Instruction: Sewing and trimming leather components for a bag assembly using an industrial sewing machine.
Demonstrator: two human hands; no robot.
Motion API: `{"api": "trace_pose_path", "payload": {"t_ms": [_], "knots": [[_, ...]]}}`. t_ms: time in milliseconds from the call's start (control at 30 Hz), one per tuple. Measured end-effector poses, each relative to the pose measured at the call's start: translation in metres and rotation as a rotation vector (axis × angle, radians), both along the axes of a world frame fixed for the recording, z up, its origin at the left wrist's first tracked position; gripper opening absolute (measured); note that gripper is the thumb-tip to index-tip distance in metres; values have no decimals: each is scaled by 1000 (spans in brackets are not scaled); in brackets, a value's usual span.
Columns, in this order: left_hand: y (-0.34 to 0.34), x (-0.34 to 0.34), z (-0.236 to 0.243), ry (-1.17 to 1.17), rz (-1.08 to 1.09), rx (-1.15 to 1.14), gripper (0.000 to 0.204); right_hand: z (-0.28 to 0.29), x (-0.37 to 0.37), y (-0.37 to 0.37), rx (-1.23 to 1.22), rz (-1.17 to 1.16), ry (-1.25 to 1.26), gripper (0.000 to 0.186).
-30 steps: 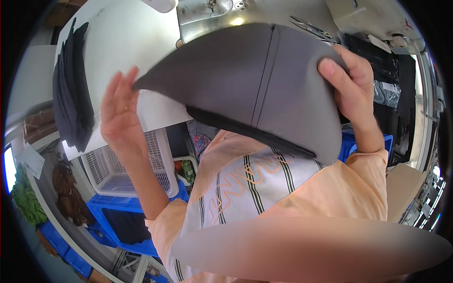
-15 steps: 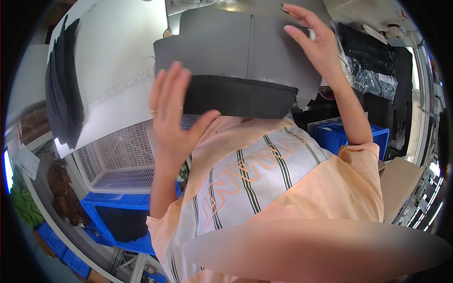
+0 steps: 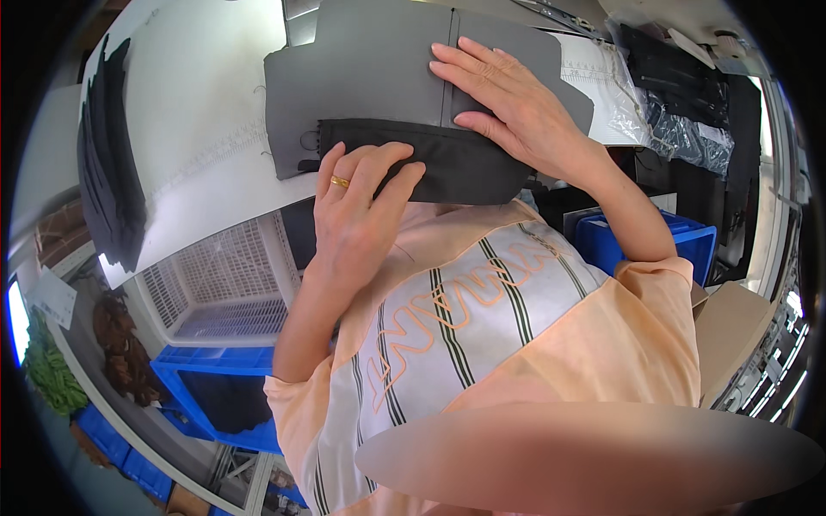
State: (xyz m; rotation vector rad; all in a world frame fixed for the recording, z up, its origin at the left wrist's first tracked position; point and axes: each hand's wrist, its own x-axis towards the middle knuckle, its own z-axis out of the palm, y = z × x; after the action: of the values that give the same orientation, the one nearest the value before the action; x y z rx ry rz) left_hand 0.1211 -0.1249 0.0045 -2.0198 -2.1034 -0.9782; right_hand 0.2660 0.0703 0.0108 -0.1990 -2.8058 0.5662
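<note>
A grey fabric panel (image 3: 370,77) with a seam down its middle lies on the white worktable (image 3: 198,112). Along the panel's near edge runs a black fabric strip (image 3: 473,168), close to my body. My left hand (image 3: 357,215), with a gold ring, rests bent fingertips on the left part of that strip, fingers apart. Stretched out over the right half of the panel, my right hand (image 3: 525,120) has its fingertips near the seam and its thumb by the strip's upper edge. Both palms hide some of the cloth beneath them.
Black fabric pieces (image 3: 112,163) hang over the table's left side. Below stand a white plastic basket (image 3: 228,284) and a blue crate (image 3: 215,361). At right are clear-bagged black goods (image 3: 680,103), a blue bin (image 3: 602,245) and a cardboard box (image 3: 731,335). A metal plate (image 3: 301,30) sits beyond the panel.
Both hands have come down onto the cloth, the right one from the upper right. The panel has shifted slightly left and away. The small dark pointed thing by my right fingertips no longer shows there.
</note>
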Motion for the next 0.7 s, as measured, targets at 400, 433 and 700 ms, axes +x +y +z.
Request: {"api": "trace_pose_path", "payload": {"t_ms": [400, 433, 700], "knots": [[5, 3, 5, 114, -5, -132, 37, 1, -1, 0, -16, -20, 2, 53], [7, 2, 2, 116, -24, -55, 35, 1, -1, -1, -16, -20, 2, 53], [13, 0, -9, 52, -77, 144, 23, -2, -1, -1, -4, -23, 18, 50]]}}
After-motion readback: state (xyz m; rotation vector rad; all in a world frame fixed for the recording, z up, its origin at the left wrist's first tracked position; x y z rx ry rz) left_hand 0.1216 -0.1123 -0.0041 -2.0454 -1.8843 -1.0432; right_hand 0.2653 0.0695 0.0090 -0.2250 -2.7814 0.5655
